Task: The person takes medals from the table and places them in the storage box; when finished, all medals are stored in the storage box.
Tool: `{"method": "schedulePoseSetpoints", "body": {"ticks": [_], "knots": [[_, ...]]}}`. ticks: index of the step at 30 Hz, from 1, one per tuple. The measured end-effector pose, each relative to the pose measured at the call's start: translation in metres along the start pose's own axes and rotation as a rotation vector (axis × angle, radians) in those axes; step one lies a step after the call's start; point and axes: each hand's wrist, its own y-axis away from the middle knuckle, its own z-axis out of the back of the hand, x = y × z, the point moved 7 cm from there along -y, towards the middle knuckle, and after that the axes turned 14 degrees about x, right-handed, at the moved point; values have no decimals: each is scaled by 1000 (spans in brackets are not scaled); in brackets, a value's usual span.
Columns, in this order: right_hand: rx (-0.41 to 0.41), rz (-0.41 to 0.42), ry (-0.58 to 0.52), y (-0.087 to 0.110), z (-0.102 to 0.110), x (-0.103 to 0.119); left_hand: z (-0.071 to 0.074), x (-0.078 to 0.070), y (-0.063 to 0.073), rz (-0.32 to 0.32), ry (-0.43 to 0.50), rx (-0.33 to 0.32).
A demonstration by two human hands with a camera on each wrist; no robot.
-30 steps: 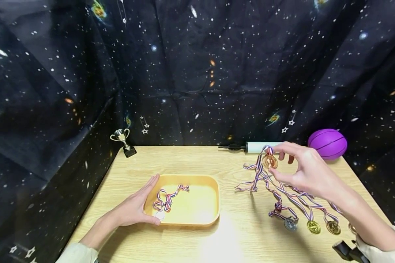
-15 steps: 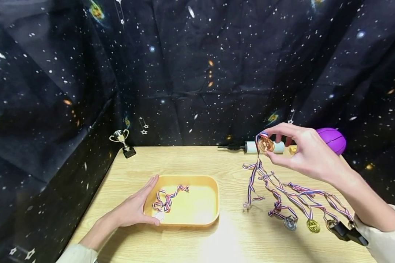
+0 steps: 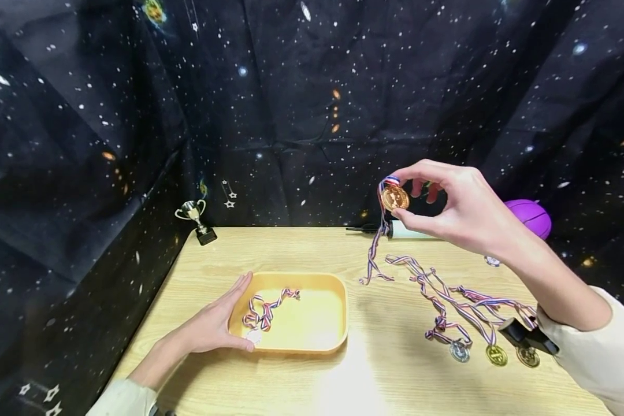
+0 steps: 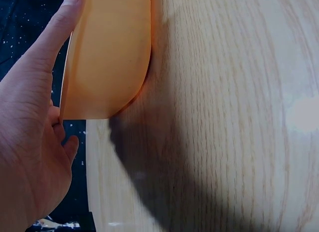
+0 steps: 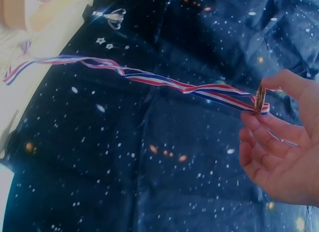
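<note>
From the near edge of the worktop (image 3: 390, 375), a free lane led between the yellow tub (image 3: 301, 281) and tangled ribbons (image 3: 468, 315); the pump (image 3: 407, 231) and purple ball (image 3: 533, 216) obstructed the far edge's right half.

Held medal (image 3: 395, 198): coppery gold
Its ribbon (image 5: 187, 89): lengthwise stripes of red, white and blue
Tray (image 3: 307, 320): plain yellow-orange
Tray medal (image 3: 253, 336): pale silvery white
Row of loose medals: silver (image 3: 459, 351), gold (image 3: 496, 355), darker bronze (image 3: 527, 356)
Tabletop (image 3: 270, 381): pale wood, fine grain
Trophy (image 3: 192, 212): silver cup, black base
Pump (image 3: 408, 230): pale blue, black nozzle
Ball (image 3: 530, 216): purple, dark seam
Backdrop (image 3: 301, 115): black, white stars, orange and blue specks
Sleeves (image 3: 593, 358): cream
</note>
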Motion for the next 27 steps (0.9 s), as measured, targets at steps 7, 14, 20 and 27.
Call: {"method": "schedulePoseSetpoints", "body": {"ticks": [7,14,20,27], "knots": [[14,51,-38,-29,-9,17,1,0,0,5,5,-2],[58,68,-103,-56,-34,26,1,1,0,8,-5,0],[123,63,-104,-70,-68,31,1,0,1,6,-2,-2],[202,17,-30,-82,-118,24,1,0,1,0,-8,-6]]}}
